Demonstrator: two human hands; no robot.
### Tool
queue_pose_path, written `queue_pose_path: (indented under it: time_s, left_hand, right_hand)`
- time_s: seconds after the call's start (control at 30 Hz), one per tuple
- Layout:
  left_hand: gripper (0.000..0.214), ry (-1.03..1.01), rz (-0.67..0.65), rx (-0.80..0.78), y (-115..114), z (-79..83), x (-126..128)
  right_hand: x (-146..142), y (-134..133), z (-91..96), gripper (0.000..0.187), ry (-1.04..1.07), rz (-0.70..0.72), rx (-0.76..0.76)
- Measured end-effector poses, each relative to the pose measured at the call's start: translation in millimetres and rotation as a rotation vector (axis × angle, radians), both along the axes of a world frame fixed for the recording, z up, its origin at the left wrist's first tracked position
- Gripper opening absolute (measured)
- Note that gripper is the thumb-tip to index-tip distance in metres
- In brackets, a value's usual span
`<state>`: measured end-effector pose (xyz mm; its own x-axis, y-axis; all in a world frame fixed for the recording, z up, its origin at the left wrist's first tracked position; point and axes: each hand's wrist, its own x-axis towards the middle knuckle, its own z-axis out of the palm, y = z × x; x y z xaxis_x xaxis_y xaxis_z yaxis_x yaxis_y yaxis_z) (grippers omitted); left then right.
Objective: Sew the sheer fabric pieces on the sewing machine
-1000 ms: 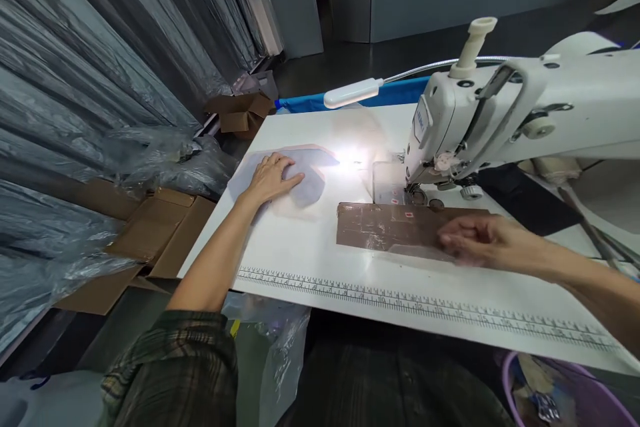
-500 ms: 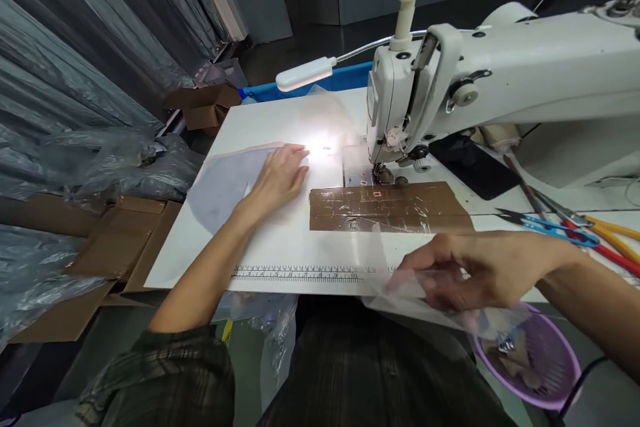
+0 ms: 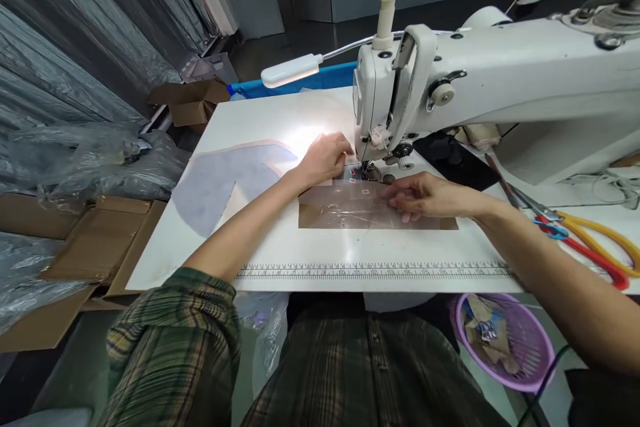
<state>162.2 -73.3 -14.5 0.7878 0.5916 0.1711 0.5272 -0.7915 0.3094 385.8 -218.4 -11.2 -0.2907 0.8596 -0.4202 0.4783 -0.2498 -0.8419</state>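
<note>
A sheer, pale piece of fabric (image 3: 345,197) lies over the brown taped strip (image 3: 313,217) in front of the sewing machine's presser foot (image 3: 366,168). Fingers bent together, my left hand (image 3: 325,159) is at the fabric's far edge, just left of the foot; its fingertips are partly hidden. My right hand (image 3: 425,197) pinches the right side of the same fabric above the strip. To the left, a bluish-grey cut fabric piece (image 3: 205,180) with a pinkish edge lies flat on the white table (image 3: 240,123), partly behind my left forearm.
The white sewing machine (image 3: 500,67) fills the right side, with a lamp (image 3: 293,71) beside its head. Yellow-handled scissors (image 3: 600,230) and a dark cloth (image 3: 457,157) lie at right. A purple basket (image 3: 535,360) of scraps stands below; cardboard boxes (image 3: 125,233) stand left.
My right hand has moved up from the table's front edge, carrying the sheer fabric onto the brown strip. My left hand has left the bluish-grey piece and moved right, beside the presser foot.
</note>
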Motion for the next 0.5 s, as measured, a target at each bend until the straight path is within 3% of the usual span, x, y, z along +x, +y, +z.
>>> queue_pose_path:
  time_s: [0.1,0.2,0.37,0.43,0.5]
  left_hand:
    - [0.033,-0.023,-0.186,-0.261,-29.9,8.6,-11.9]
    - [0.047,-0.016,-0.257,-0.342,-46.5,12.7,-21.8]
    - [0.031,-0.059,-0.096,-0.492,-52.9,11.0,-39.8]
    - [0.029,-0.073,0.017,-0.663,-55.6,10.3,-48.0]
    - [0.032,-0.074,0.101,-0.711,-58.0,9.9,-55.8]
  right_hand:
    - [-0.1,-0.4,-1.1,0.046,0.016,0.005,-0.006]
    - [-3.1,3.5,-0.7,0.043,0.007,0.030,0.008]
    - [-1.9,12.2,6.9,0.033,-0.060,-0.011,-0.004]
    - [1.5,14.9,11.8,0.027,-0.107,-0.079,0.006]
    - [4.5,17.2,14.9,0.021,-0.167,-0.183,0.057]
